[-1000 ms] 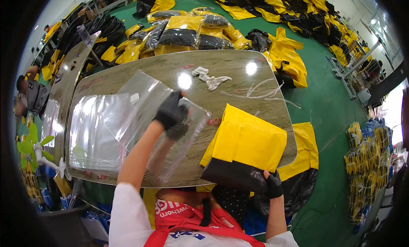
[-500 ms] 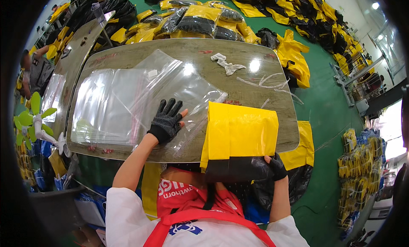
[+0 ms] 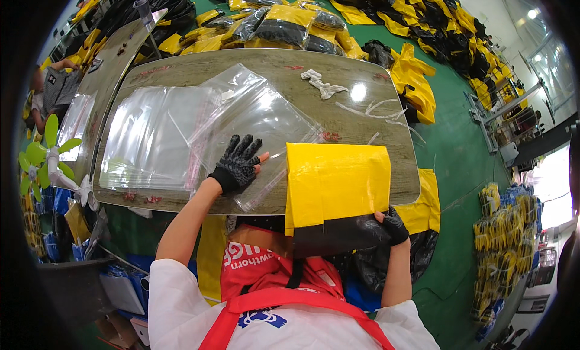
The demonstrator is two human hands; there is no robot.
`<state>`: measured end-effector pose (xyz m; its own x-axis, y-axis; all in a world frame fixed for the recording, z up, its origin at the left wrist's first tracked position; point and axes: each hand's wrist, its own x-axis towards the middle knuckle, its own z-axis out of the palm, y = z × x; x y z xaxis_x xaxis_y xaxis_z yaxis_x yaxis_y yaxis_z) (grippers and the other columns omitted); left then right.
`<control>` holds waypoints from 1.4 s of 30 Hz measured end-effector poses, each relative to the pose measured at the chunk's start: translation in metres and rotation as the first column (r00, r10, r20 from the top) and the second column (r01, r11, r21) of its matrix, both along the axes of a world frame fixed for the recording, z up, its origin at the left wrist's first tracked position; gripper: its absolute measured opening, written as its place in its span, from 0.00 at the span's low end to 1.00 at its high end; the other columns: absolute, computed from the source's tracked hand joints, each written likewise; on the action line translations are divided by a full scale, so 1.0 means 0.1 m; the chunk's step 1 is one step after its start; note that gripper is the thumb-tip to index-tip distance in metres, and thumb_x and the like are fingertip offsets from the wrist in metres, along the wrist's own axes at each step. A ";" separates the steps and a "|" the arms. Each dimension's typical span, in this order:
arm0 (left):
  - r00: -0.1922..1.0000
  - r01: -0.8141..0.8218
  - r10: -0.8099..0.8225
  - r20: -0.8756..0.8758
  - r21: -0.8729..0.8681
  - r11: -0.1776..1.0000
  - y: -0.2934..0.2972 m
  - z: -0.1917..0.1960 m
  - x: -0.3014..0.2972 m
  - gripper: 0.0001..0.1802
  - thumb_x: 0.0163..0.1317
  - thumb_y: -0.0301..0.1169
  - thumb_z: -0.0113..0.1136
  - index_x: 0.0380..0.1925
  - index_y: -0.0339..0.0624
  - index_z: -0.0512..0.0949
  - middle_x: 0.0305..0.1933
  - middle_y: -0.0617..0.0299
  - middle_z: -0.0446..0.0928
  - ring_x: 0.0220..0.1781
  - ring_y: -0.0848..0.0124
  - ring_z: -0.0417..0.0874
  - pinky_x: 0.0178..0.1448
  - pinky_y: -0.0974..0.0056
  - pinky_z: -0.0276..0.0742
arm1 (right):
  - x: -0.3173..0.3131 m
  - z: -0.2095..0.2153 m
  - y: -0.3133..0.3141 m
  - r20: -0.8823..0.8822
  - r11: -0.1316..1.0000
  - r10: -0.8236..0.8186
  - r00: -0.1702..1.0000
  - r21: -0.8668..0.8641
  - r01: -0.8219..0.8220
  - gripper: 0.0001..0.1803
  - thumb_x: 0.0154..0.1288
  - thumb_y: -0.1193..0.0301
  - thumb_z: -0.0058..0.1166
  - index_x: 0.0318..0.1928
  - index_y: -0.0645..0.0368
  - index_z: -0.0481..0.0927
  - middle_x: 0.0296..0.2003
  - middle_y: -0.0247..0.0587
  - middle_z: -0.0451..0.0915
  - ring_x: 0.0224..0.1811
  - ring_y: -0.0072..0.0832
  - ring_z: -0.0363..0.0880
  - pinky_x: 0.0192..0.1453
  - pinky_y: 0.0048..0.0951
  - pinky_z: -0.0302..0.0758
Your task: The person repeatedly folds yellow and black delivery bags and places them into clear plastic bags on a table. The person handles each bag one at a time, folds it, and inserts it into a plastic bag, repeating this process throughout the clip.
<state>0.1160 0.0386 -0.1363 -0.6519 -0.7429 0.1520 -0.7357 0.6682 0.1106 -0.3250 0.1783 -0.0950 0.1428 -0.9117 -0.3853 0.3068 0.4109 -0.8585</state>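
From up here I see my left hand (image 3: 237,167), in a black knit glove, laid flat on a clear plastic bag (image 3: 257,123), its fingers (image 3: 244,147) spread and pressing the film down near the bag's open near edge. The bag lies skewed across the wooden surface (image 3: 362,78), overlapping the stack of flat clear bags (image 3: 145,138) on its left. My right hand (image 3: 393,224), also gloved, pinches the black lower edge of the folded yellow-and-black garment (image 3: 335,196), which sits just right of the clear bag and overhangs the near rim of the surface. I judge the main risk is the slick film sliding under my palm, since only one hand pins it, so the bag mouth could close or skew. The garment's overhanging end could also sag and unfold, held as it is at one corner only.
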 end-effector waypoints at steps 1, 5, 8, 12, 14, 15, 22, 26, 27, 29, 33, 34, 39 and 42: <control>1.000 -0.009 0.009 0.024 0.006 1.000 -0.01 0.00 0.00 0.27 0.63 0.47 0.43 0.60 0.49 0.65 0.67 0.49 0.55 0.71 0.51 0.49 0.72 0.46 0.34 | 0.04 0.02 -0.02 0.020 1.000 0.007 1.000 0.021 -0.008 0.28 0.57 0.75 0.54 0.59 0.66 0.63 0.52 0.47 0.73 0.51 0.36 0.75 0.55 0.34 0.72; 0.941 0.025 0.122 -0.315 0.426 0.904 -0.07 0.12 0.01 0.31 0.66 0.53 0.33 0.62 0.47 0.62 0.68 0.51 0.55 0.72 0.58 0.48 0.73 0.52 0.30 | 0.18 0.05 -0.04 0.080 0.999 0.038 0.996 0.034 -0.041 0.28 0.56 0.74 0.55 0.57 0.66 0.66 0.50 0.46 0.74 0.50 0.34 0.76 0.55 0.34 0.72; 0.859 0.208 0.106 -0.501 0.531 0.821 0.06 0.38 0.06 0.35 0.66 0.58 0.28 0.63 0.47 0.61 0.69 0.53 0.55 0.73 0.62 0.47 0.73 0.56 0.27 | 0.51 0.09 -0.02 0.117 0.983 0.159 0.980 0.076 -0.169 0.24 0.55 0.74 0.56 0.54 0.64 0.70 0.47 0.42 0.76 0.48 0.31 0.76 0.52 0.30 0.73; 0.964 0.214 -0.153 -0.219 0.288 0.933 0.45 0.83 0.12 0.27 0.61 0.46 0.47 0.57 0.46 0.68 0.64 0.51 0.62 0.70 0.55 0.55 0.73 0.49 0.38 | 1.18 -0.30 0.31 -0.244 0.906 0.403 0.882 -0.031 -0.422 0.25 0.56 0.65 0.59 0.52 0.65 0.72 0.45 0.42 0.78 0.48 0.32 0.75 0.55 0.30 0.70; 0.969 0.200 -0.158 -0.190 0.225 0.954 0.68 0.88 0.18 0.23 0.54 0.37 0.54 0.51 0.46 0.72 0.59 0.54 0.69 0.66 0.53 0.61 0.72 0.46 0.43 | 1.13 -0.43 0.03 -0.472 0.878 0.329 0.818 -0.165 -0.449 0.22 0.57 0.64 0.58 0.48 0.65 0.74 0.41 0.45 0.78 0.45 0.31 0.75 0.53 0.29 0.69; 0.965 0.216 -0.178 -0.194 0.197 0.956 0.76 0.92 0.18 0.23 0.53 0.35 0.55 0.51 0.46 0.72 0.59 0.54 0.69 0.66 0.53 0.62 0.71 0.45 0.44 | 1.04 -0.51 -0.16 -0.507 0.900 0.221 0.833 -0.223 -0.375 0.21 0.57 0.63 0.58 0.46 0.65 0.75 0.38 0.46 0.78 0.44 0.31 0.75 0.52 0.29 0.70; 0.981 0.070 -0.034 -0.190 0.189 0.979 1.02 0.99 0.18 0.26 0.48 0.28 0.59 0.51 0.44 0.71 0.58 0.54 0.70 0.65 0.54 0.63 0.71 0.45 0.46 | 1.59 -0.07 -1.17 -0.611 0.827 0.398 0.684 -0.083 -0.556 0.16 0.57 0.60 0.56 0.26 0.62 0.78 0.20 0.34 0.75 0.26 0.19 0.70 0.34 0.23 0.68; 0.975 -0.013 0.046 -0.218 0.152 0.988 1.14 0.95 0.24 0.27 0.46 0.28 0.61 0.51 0.41 0.71 0.58 0.51 0.69 0.65 0.49 0.62 0.71 0.45 0.47 | 1.37 -0.12 -0.68 -0.120 0.927 0.286 0.951 -0.216 -0.306 0.10 0.62 0.65 0.51 0.30 0.59 0.73 0.26 0.25 0.70 0.31 0.14 0.64 0.35 0.17 0.63; 0.973 -0.005 0.043 -0.225 0.168 0.986 1.14 0.97 0.21 0.28 0.46 0.27 0.61 0.51 0.41 0.70 0.59 0.49 0.68 0.66 0.48 0.60 0.71 0.45 0.47 | 1.33 -0.19 -0.53 -0.144 0.956 0.232 0.962 -0.152 -0.253 0.10 0.62 0.65 0.52 0.33 0.60 0.74 0.28 0.26 0.72 0.33 0.15 0.66 0.37 0.17 0.65; 0.967 -0.013 0.052 -0.251 0.152 0.988 1.19 0.93 0.21 0.28 0.46 0.27 0.61 0.52 0.40 0.70 0.59 0.48 0.68 0.66 0.48 0.60 0.71 0.45 0.46 | 1.41 -0.04 -0.31 -0.112 0.974 0.214 0.970 -0.055 -0.221 0.12 0.59 0.68 0.56 0.39 0.62 0.76 0.33 0.30 0.76 0.38 0.16 0.70 0.43 0.19 0.67; 0.959 -0.018 0.060 -0.276 0.152 0.988 1.20 0.93 0.19 0.29 0.48 0.26 0.59 0.55 0.38 0.68 0.61 0.46 0.65 0.67 0.48 0.58 0.71 0.46 0.45 | 1.44 -0.01 -0.18 -0.083 0.968 0.241 0.967 -0.047 -0.245 0.22 0.51 0.72 0.64 0.47 0.64 0.75 0.41 0.35 0.79 0.44 0.21 0.75 0.51 0.23 0.71; 0.958 -0.030 0.072 -0.278 0.151 0.988 1.20 0.96 0.17 0.29 0.49 0.25 0.59 0.55 0.38 0.67 0.61 0.45 0.65 0.67 0.48 0.58 0.71 0.46 0.45 | 1.51 -0.01 -0.22 -0.078 0.979 0.169 0.982 -0.099 -0.177 0.19 0.51 0.72 0.65 0.43 0.64 0.76 0.38 0.33 0.80 0.41 0.20 0.76 0.48 0.22 0.72; 0.927 -0.146 0.182 -0.327 0.132 0.981 1.26 0.90 0.12 0.29 0.49 0.25 0.57 0.55 0.36 0.66 0.61 0.46 0.64 0.67 0.47 0.58 0.71 0.47 0.46 | 1.77 0.02 -0.50 -0.469 0.917 -0.028 0.883 -0.363 -0.164 0.17 0.51 0.66 0.65 0.26 0.60 0.69 0.20 0.29 0.65 0.24 0.18 0.61 0.28 0.19 0.64; 0.950 -0.121 0.148 -0.273 0.112 0.986 1.27 0.88 0.09 0.30 0.49 0.25 0.57 0.56 0.37 0.65 0.62 0.47 0.64 0.67 0.48 0.58 0.71 0.46 0.46 | 1.80 -0.11 -0.74 -0.293 0.867 -0.133 0.947 -0.497 -0.031 0.14 0.57 0.65 0.60 0.26 0.61 0.71 0.20 0.29 0.67 0.23 0.18 0.63 0.30 0.21 0.65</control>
